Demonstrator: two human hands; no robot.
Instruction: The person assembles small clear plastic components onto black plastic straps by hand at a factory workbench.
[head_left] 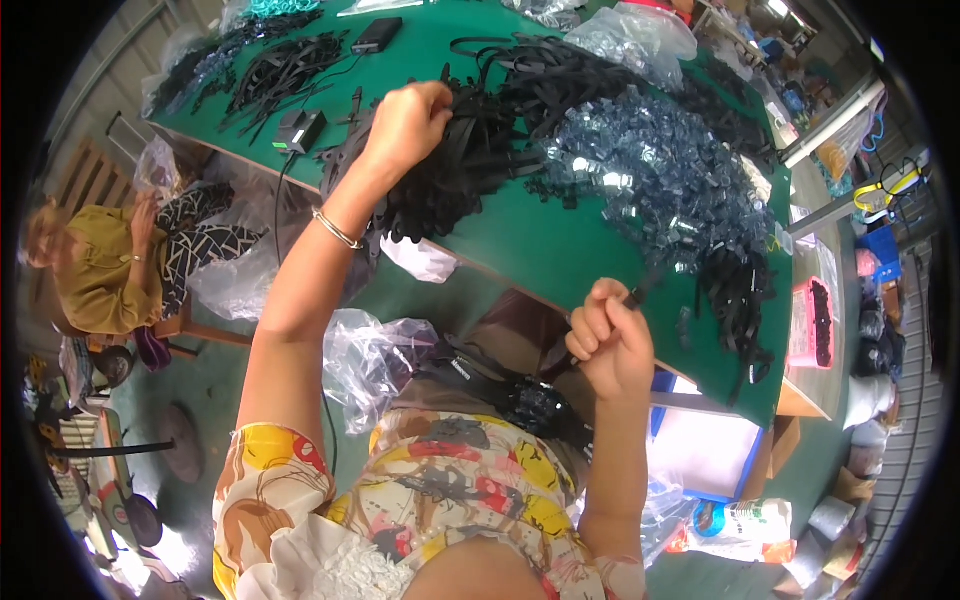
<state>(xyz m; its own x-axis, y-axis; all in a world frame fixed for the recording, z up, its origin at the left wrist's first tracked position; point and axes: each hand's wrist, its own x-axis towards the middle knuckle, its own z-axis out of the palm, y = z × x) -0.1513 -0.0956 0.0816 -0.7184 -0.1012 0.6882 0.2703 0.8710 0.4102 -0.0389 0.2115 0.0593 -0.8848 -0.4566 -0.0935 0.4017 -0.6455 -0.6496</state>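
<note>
My left hand (412,122) is raised over a heap of black straps (450,170) on the green table. Its fingers are curled closed, and whatever they hold, if anything, is hidden. My right hand (612,340) is closed near the table's front edge. Between its thumb and fingers a dark strap (632,299) pokes out, and a dark length shows below the fist as well. Beyond that hand lies a big pile of small clear bluish plastic pieces (650,165). More black straps (735,300) hang together at the right side of the table.
Further strap bundles (285,72), a small black box with a cable (300,130) and a clear plastic bag (635,40) lie on the green table (590,260). A pink tray (812,325) stands at the right. Another person (110,250) sits at the left.
</note>
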